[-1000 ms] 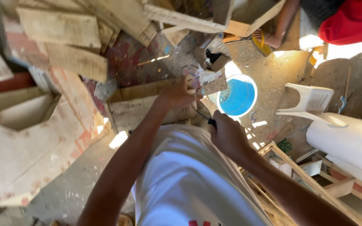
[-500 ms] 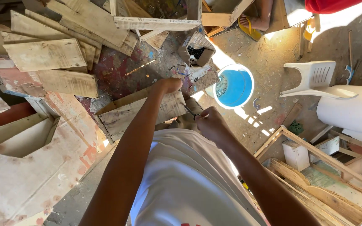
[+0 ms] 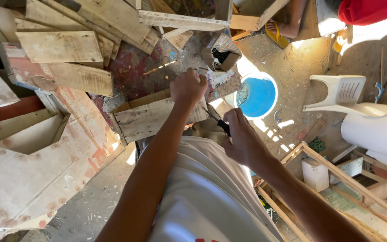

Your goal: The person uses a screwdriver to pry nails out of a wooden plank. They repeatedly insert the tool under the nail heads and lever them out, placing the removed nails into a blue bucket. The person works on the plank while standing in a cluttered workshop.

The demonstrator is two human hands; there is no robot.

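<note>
Fingers of left hand (image 3: 187, 87) grip one plank (image 3: 153, 118); right hand (image 3: 242, 139) clenches one dark tool handle (image 3: 223, 127).

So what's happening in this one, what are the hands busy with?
A person in a white shirt stands over a cluttered bench of scrap boards. The left hand presses down on the far end of a pale wooden board. The right hand is closed around a dark-handled tool held close to that board's edge; its working end is too small to identify. A blue bucket and a white plastic chair sit on the floor beyond.
</note>
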